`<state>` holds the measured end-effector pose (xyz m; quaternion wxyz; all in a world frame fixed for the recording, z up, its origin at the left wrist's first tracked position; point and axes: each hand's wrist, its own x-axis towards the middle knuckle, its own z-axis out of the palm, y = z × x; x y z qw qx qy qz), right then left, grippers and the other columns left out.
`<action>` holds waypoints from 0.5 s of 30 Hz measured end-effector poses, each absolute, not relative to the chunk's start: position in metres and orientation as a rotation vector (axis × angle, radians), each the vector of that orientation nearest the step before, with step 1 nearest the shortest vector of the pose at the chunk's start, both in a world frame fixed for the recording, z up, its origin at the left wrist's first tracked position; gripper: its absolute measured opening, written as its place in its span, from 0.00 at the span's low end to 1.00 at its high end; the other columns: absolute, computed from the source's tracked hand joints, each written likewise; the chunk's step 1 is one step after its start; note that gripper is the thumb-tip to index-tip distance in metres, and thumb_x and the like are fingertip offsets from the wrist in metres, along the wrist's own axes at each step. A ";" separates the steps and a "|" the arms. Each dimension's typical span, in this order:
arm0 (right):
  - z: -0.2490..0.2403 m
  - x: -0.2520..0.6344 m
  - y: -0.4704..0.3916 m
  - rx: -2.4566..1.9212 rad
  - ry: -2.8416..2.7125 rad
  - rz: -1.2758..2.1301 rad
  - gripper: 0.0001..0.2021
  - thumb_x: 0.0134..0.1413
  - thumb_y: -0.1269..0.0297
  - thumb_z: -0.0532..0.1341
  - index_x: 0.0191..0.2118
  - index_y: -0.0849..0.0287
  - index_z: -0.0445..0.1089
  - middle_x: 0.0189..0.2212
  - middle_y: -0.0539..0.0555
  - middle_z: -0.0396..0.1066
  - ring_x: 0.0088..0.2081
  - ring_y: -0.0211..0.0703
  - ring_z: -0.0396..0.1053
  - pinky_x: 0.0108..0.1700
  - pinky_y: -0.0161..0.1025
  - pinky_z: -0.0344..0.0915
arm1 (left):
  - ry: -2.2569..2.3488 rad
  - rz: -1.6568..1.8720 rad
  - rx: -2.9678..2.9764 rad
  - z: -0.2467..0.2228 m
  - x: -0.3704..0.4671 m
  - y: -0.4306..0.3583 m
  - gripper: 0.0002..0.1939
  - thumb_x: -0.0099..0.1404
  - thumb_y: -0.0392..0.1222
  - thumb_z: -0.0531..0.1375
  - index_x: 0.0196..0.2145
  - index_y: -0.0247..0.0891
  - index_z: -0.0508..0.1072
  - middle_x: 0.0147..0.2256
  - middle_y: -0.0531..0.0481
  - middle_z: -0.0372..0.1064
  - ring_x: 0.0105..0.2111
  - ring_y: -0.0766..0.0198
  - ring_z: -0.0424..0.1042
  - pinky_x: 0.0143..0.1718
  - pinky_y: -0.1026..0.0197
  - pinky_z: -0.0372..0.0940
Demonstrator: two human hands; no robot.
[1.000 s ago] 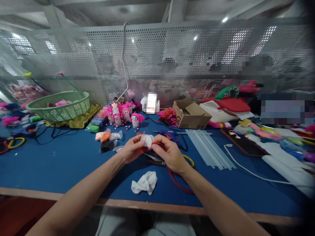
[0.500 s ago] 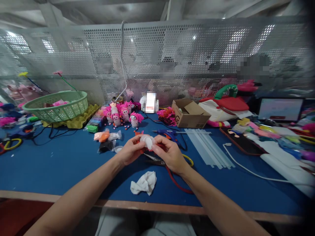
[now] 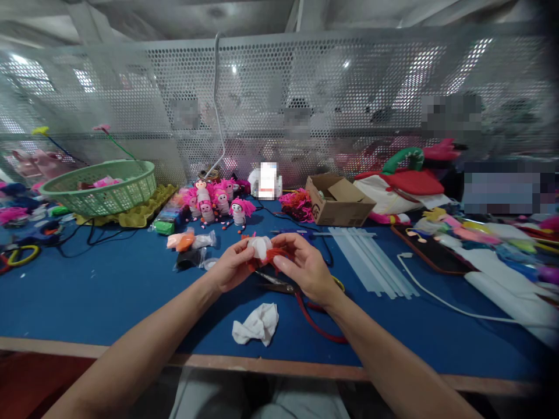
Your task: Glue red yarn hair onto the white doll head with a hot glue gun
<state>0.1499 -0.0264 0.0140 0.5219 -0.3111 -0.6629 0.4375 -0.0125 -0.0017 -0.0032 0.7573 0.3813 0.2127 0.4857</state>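
Above the middle of the blue table, my left hand (image 3: 230,266) pinches a small white round piece (image 3: 261,247). Red-orange yarn (image 3: 276,254) hangs at the right side of that piece, and my right hand (image 3: 303,265) has its thumb and fingers closed on it. Just below the hands lie scissors (image 3: 279,285) with red handles, partly under my right hand. A crumpled white tissue (image 3: 257,325) rests nearer the table's front edge.
Pink-haired dolls (image 3: 221,201) stand behind, beside a green basket (image 3: 100,189). At the back are a cardboard box (image 3: 338,201) and pink-red yarn (image 3: 297,205). Translucent glue sticks (image 3: 371,262), a glue gun (image 3: 301,234) and a white cable (image 3: 437,299) lie right. Small bags (image 3: 190,247) lie left.
The white piece has turned and more red-orange yarn shows beside it. My right fingers have shifted from the piece's edge onto the yarn.
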 end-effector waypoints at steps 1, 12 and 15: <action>0.014 0.151 -0.026 -0.735 -1.564 0.992 0.10 0.48 0.63 0.59 0.39 0.57 0.63 0.35 0.53 0.66 0.36 0.39 0.66 0.40 0.38 0.63 | 0.458 1.060 0.831 -0.004 -0.013 -0.001 0.18 0.46 0.40 0.66 0.37 0.32 0.73 0.32 0.47 0.72 0.31 0.66 0.69 0.37 0.64 0.62; 0.022 0.163 -0.016 -0.879 -1.468 0.817 0.07 0.52 0.61 0.56 0.33 0.59 0.66 0.22 0.48 0.66 0.26 0.34 0.64 0.32 0.35 0.62 | 0.482 1.172 0.761 -0.001 -0.017 0.008 0.13 0.51 0.39 0.63 0.36 0.32 0.72 0.33 0.48 0.73 0.33 0.66 0.70 0.36 0.63 0.64; 0.032 0.168 -0.022 -0.874 -1.652 0.756 0.11 0.56 0.60 0.51 0.27 0.59 0.64 0.19 0.47 0.65 0.25 0.34 0.64 0.32 0.34 0.61 | 0.466 1.192 0.765 0.000 -0.018 0.009 0.11 0.52 0.38 0.62 0.35 0.32 0.72 0.34 0.48 0.73 0.33 0.66 0.70 0.35 0.64 0.64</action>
